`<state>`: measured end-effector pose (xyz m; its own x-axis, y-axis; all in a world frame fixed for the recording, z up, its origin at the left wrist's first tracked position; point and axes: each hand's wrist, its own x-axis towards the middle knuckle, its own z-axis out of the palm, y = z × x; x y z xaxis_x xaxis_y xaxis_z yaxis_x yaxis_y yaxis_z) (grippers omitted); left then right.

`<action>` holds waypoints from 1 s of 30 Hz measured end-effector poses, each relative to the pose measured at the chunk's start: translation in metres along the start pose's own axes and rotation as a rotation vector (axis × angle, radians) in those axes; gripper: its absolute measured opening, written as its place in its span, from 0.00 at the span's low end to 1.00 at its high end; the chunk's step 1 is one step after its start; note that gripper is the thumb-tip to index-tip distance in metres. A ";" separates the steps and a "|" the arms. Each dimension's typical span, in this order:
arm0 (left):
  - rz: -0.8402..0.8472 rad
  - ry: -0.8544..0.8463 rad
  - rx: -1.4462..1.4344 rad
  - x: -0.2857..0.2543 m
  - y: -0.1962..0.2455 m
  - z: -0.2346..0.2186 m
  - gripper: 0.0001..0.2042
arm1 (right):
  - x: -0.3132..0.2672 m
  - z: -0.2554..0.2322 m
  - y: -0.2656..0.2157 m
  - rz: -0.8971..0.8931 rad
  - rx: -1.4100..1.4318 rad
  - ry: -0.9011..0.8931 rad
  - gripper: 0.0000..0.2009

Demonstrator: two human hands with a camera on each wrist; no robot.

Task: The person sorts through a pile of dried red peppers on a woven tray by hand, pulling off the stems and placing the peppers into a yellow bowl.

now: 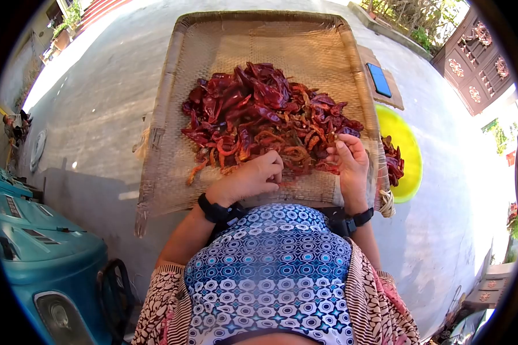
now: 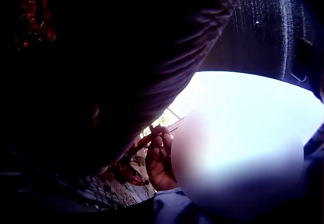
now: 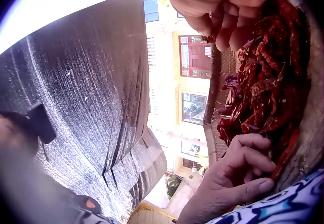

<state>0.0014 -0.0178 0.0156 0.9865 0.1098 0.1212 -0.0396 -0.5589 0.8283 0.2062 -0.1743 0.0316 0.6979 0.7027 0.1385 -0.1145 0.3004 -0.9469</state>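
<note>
A heap of dried red chili peppers (image 1: 242,103) lies on a woven tray (image 1: 259,43) in front of the person. At the heap's right edge, the right hand (image 1: 353,167) is raised with thumb and forefinger together, pinching a chili pepper near its stem. In the left wrist view, this right hand (image 2: 161,165) shows from the side, with the pepper at its fingertips. The left hand (image 1: 250,175) rests low over the near edge of the heap. Seen in the right wrist view, the left hand (image 3: 238,171) has loosely bent fingers, thumb apart, beside the peppers (image 3: 268,77).
A yellow basin (image 1: 406,144) with more chili peppers stands right of the tray, partly under its edge. Beyond it, a phone (image 1: 379,79) lies on cardboard (image 1: 391,95). A teal vehicle (image 1: 52,247) is at the lower left, on concrete ground.
</note>
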 end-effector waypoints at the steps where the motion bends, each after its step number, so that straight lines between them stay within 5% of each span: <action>1: -0.005 0.005 0.015 0.000 0.003 -0.001 0.06 | 0.000 -0.001 -0.002 -0.006 0.037 -0.009 0.08; 11: -0.128 0.159 -0.173 0.002 0.003 -0.003 0.03 | 0.007 -0.020 -0.024 -0.075 0.303 0.010 0.08; 14: -0.125 0.130 -0.035 0.001 0.012 -0.007 0.05 | 0.016 -0.045 -0.031 -0.152 0.350 0.084 0.09; 17: 0.048 0.082 0.182 0.000 0.015 -0.004 0.07 | 0.025 -0.075 -0.045 -0.243 0.548 0.230 0.15; 20: 0.055 0.027 0.323 0.001 0.017 -0.002 0.09 | 0.022 -0.081 -0.063 -0.089 0.893 0.294 0.17; 26: 0.017 0.060 0.324 0.004 0.011 0.001 0.09 | 0.013 -0.062 -0.011 0.061 -0.289 -0.011 0.12; 30: -0.089 0.218 0.166 0.005 0.029 -0.005 0.07 | 0.006 -0.013 -0.004 -0.092 -1.101 -0.139 0.14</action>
<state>0.0047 -0.0288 0.0431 0.9270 0.3283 0.1814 0.0898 -0.6638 0.7425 0.2203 -0.1799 0.0322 0.5781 0.7942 0.1870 0.6714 -0.3328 -0.6622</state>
